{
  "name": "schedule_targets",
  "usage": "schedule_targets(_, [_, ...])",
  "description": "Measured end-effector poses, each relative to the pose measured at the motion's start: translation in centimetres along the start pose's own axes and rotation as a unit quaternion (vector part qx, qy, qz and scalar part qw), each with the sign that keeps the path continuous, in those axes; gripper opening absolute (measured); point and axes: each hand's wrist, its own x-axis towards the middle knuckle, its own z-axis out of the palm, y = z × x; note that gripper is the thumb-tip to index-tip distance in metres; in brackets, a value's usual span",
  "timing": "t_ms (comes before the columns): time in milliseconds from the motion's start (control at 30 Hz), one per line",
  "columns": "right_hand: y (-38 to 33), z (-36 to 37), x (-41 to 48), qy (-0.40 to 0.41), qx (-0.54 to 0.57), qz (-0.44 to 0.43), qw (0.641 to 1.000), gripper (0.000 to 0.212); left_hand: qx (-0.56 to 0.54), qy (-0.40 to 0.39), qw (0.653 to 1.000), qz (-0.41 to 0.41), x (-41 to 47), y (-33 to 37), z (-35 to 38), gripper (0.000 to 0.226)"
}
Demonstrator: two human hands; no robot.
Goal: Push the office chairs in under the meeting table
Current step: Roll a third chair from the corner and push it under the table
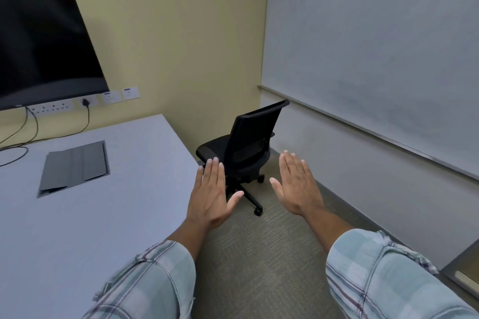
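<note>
A black office chair (246, 147) with a mesh back stands on the carpet beside the far right corner of the pale grey meeting table (116, 202). Its seat faces the table and lies outside the table edge; its wheeled base shows below. My left hand (211, 197) is held out flat, palm down, over the table's right edge, in front of the chair's base. My right hand (298, 184) is held out flat to the right of the chair. Both hands are empty and neither touches the chair.
A dark screen (44, 49) hangs on the yellow wall above sockets and cables. A grey cable hatch (75, 167) is set in the tabletop. A whiteboard (375, 46) covers the right wall. Grey carpet (259, 254) runs between table and wall.
</note>
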Motion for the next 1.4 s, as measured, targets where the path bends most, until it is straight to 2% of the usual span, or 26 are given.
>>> schedule_targets(300, [11.2,2.5,12.7,0.001,0.012,-0.005,1.000,0.082,-0.008,-0.007,1.000,-0.021,14.3,4.7,3.8,0.108])
schedule_targets(433, [17.3,2.5,19.4,0.007,0.022,-0.008,1.000,0.082,0.011,0.015,0.999,-0.030,22.4,7.1,4.7,0.108])
schedule_targets(700, [23.6,5.6,28.5,-0.007,0.029,-0.025,0.999,0.084,0.050,0.014,0.998,-0.035,33.1,7.9,6.8,0.105])
schedule_targets(1167, [26.6,12.7,52.8,-0.036,0.042,-0.065,0.996,0.085,0.080,-0.040,0.993,-0.071,52.6,2.0,16.1,0.104])
schedule_targets(1400, [28.3,16.4,61.5,-0.072,0.049,-0.104,0.991,0.091,0.004,-0.081,0.989,-0.124,60.7,1.5,20.2,0.109])
